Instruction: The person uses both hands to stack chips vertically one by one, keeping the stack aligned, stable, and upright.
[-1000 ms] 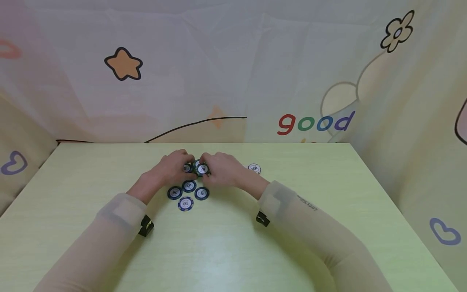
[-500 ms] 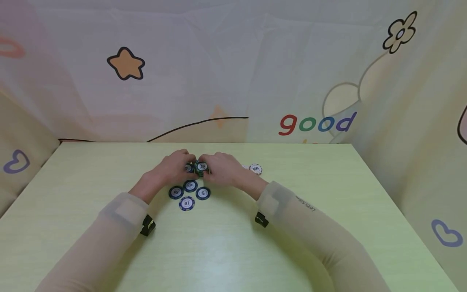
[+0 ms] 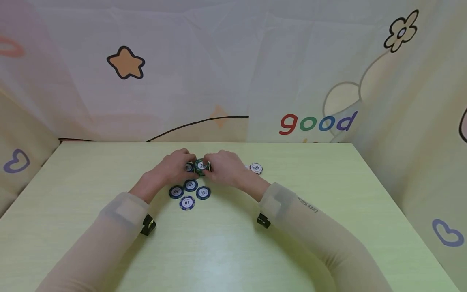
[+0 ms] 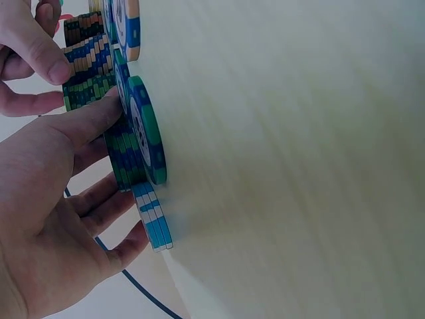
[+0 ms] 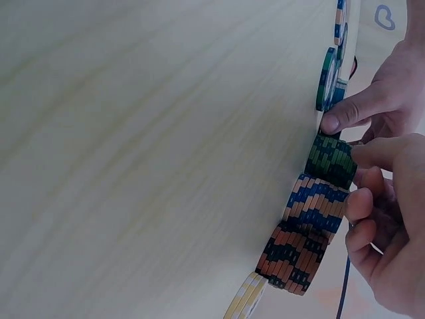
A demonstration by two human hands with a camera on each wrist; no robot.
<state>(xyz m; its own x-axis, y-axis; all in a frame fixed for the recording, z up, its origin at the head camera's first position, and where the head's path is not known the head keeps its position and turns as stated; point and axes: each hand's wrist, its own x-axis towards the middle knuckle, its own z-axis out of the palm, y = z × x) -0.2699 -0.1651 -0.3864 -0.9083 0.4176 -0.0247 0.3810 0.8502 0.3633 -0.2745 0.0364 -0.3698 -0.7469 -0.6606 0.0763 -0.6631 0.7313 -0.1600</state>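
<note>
Near the back of the table, my left hand grips a stack of blue-and-green poker chips, its thumb in front and fingers behind. Beside it, my right hand holds the edges of a green poker chip stack between thumb and fingers. That stack's white-centred top chip shows in the head view, partly covered by fingertips. The left thumb reaches close to the green stack's side. Most of the blue-and-green stack is hidden under my left hand in the head view.
Several flat chips, one marked 10, lie in front. Right of the green stack stand a blue-and-tan stack, a brown-and-black stack and yellow chips. Light-blue-and-white chips stand left. A white chip shows right.
The chip marked 20 in my right hand has come back onto the green stack, lined up with it. My right hand has then shifted slightly right. The left hand keeps its place.
</note>
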